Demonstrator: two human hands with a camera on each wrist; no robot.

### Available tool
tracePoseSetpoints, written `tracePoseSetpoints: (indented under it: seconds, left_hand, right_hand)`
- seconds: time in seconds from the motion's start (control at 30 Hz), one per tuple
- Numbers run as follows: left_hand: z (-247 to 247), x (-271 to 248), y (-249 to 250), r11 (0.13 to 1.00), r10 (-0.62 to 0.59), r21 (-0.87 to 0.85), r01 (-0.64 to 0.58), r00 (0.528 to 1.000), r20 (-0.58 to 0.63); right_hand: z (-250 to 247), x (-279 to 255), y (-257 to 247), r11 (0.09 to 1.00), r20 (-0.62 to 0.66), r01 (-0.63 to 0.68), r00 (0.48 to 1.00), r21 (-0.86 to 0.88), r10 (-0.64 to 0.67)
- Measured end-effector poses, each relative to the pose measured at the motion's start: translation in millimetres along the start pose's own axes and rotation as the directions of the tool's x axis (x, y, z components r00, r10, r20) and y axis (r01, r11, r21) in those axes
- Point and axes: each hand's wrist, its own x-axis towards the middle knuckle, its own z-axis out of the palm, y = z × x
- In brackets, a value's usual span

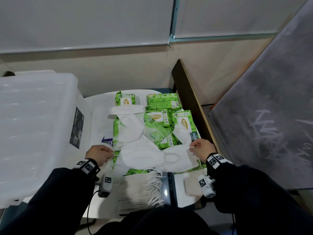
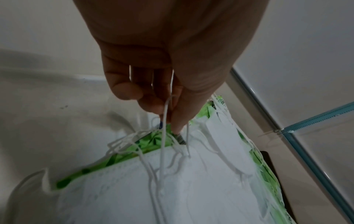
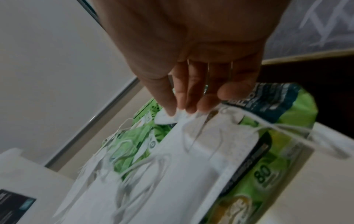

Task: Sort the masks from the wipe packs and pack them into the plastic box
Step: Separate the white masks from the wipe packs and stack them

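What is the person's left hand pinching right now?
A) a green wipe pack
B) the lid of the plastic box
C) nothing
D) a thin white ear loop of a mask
D: the left wrist view shows the left hand pinching a white ear loop rising from a mask.

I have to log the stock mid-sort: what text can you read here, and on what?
"Sanicare", partly covered: wipe pack.
"80": same pack's corner; also on the pack under the right hand.
"FAVORI...", cut off: dark panel on that pack.
"Megabox", roughly: plastic box label.
Finer print: too small.
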Motion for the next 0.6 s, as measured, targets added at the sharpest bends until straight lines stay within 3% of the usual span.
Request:
tracePoseSetpoints:
  seconds: [0.1, 0.2, 0.3, 0.37, 0.43, 0.5, 0.6]
  left_hand:
    - [0.6, -4.0, 17.7, 0.967, 0.133, 0.229, -0.110, 0.987, -0.089]
    - [24.6, -24.7, 58.6, 0.885, 0.418, 0.248, -0.394, 0.907, -0.051]
    - [64.4, -47.8, 111.0, 0.759, 0.594, 0.168, -0.630, 0.774, 0.219]
    - [95.9, -60.2, 137.6, 0.645, 0.618, 0.226, -0.730, 0.672, 0.407]
    - [127.8, -67.1, 154.5, 0.518, 0.594, 0.323, -0.792, 0.605, 0.531]
    - [155.0, -63.1, 163.0, 0.474, 0.556, 0.383, -0.793, 0.607, 0.567]
    - [176.5, -50.0, 167.6, 0.498, 0.507, 0.470, -0.728, 0.685, 0.523]
  right_hand:
    - [-9.0, 5.5, 10.2, 0.991, -0.021, -0.036, 0.999, -0.130, 0.033]
    - [-6.2, 7.3, 13.5, 0.987, -0.018, -0.096, 0.995, -0.125, 0.095]
    - [-3.7, 6.0, 9.5, 0.974, 0.000, -0.083, 0.996, -0.209, 0.085]
    - [-2.7, 3.5, 6.5, 0.968, 0.032, -0.055, 0.997, -0.245, 0.065]
    - [-0.9, -0.5, 5.0, 0.955, 0.070, -0.016, 0.997, -0.295, 0.038]
    - [2.1, -2.3, 7.6, 0.940, 0.084, 0.039, 0.996, -0.339, -0.011]
    - [1.6, -1.1, 14.1, 0.957, 0.088, 0.092, 0.994, -0.277, -0.070]
